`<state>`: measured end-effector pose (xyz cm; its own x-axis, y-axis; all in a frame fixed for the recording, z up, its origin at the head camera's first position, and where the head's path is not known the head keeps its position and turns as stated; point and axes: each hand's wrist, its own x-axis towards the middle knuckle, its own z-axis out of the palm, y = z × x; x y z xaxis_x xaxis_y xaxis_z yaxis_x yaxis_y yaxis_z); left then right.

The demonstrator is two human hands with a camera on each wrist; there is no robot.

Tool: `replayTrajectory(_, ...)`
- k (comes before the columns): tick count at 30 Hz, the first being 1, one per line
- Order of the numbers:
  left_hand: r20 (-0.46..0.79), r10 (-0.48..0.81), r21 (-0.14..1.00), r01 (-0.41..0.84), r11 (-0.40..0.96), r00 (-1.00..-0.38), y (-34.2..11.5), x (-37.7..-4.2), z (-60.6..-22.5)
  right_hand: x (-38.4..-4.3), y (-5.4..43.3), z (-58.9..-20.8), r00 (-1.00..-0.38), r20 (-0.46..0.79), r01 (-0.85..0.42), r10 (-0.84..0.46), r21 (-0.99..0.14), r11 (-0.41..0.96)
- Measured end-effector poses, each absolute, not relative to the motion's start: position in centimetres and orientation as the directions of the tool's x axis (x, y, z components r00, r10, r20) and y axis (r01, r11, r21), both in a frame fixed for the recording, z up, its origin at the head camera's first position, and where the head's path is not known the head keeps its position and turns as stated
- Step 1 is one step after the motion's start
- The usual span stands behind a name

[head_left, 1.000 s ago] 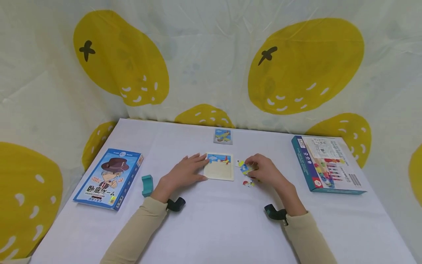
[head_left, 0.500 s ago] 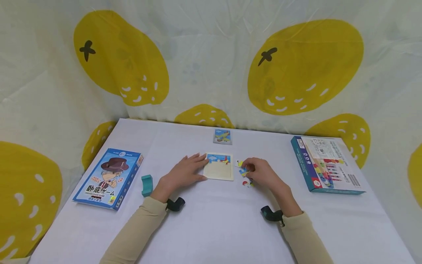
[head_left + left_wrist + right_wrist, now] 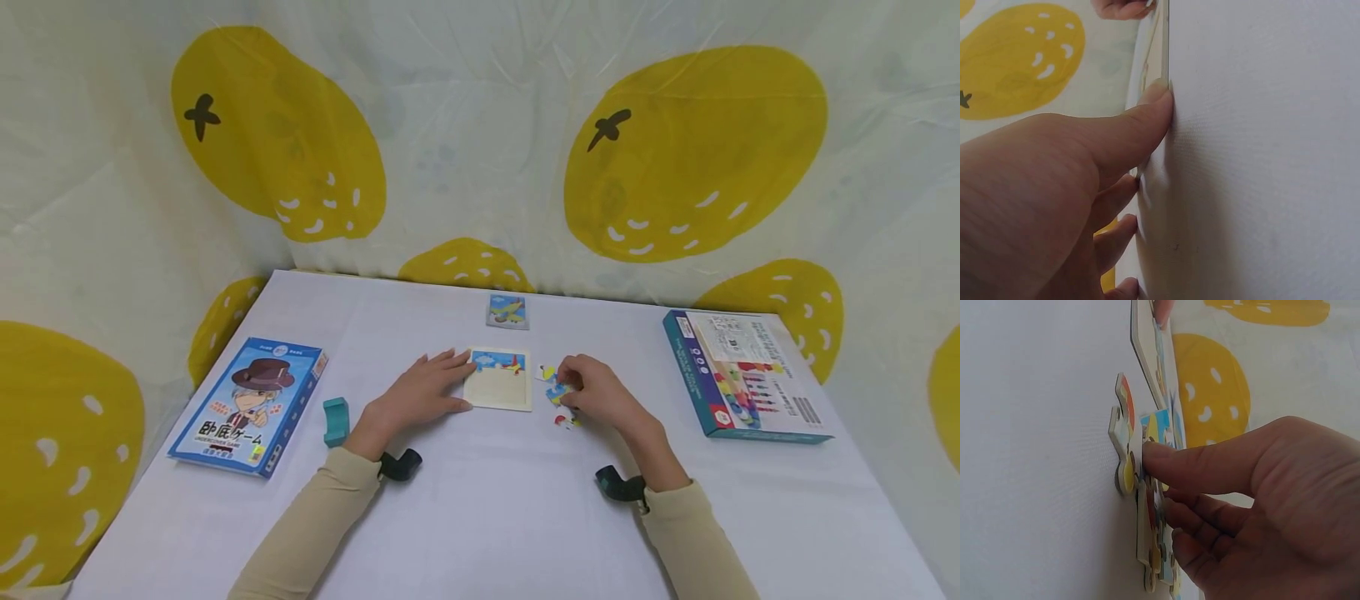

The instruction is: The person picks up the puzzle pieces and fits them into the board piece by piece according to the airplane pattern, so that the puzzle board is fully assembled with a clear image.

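Note:
My left hand (image 3: 423,392) lies with its fingers spread over the left side of a shallow puzzle tray (image 3: 498,390). Its thumb (image 3: 1147,115) touches the tray's near edge in the left wrist view. Puzzle pieces (image 3: 497,360) with sky and a red part fill the tray's top strip; bare board shows below. Right of the tray, my right hand (image 3: 600,390) pinches a blue and yellow puzzle piece (image 3: 1159,420) between thumb and curled fingers. Loose pieces lie around it, among them a red and white one (image 3: 1124,434) below the thumb. The fingers hide part of the pile.
A small picture card (image 3: 507,311) with an airplane lies behind the tray. At the left are a blue game box (image 3: 247,404) and a teal curved block (image 3: 336,422). A flat box with a teal edge (image 3: 746,375) lies at the right. A patterned cloth hangs behind.
My right hand has shifted slightly left over the loose pieces, and the blue and yellow piece and the red and white one have moved a little. The left hand stays in place.

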<state>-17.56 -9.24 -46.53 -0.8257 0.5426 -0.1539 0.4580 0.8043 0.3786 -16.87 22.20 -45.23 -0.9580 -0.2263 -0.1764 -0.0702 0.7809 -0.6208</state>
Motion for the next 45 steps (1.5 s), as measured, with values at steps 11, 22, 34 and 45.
replayTrajectory(11,-0.170,0.532,0.383,0.442,0.811,-0.829,-9.3,-17.6,-46.4,-16.6,21.3,-45.1,-0.964,-0.109,-0.100,-0.243,-0.696,0.711)
replayTrajectory(22,-0.145,0.543,0.374,0.462,0.804,-0.827,-9.2,-17.8,-46.8,-17.3,16.2,-45.3,-0.962,0.011,-0.196,-0.275,-0.729,0.656)
replayTrajectory(34,-0.111,0.549,0.397,0.470,0.788,-0.828,-9.4,-17.8,-46.7,-18.3,11.6,-46.5,-0.989,0.055,-0.130,-0.137,-0.766,0.630)
replayTrajectory(45,-0.076,0.579,0.394,0.509,0.765,-0.812,-9.5,-17.6,-46.7,-18.6,9.7,-46.5,-0.997,0.059,-0.077,-0.051,-0.680,0.729)
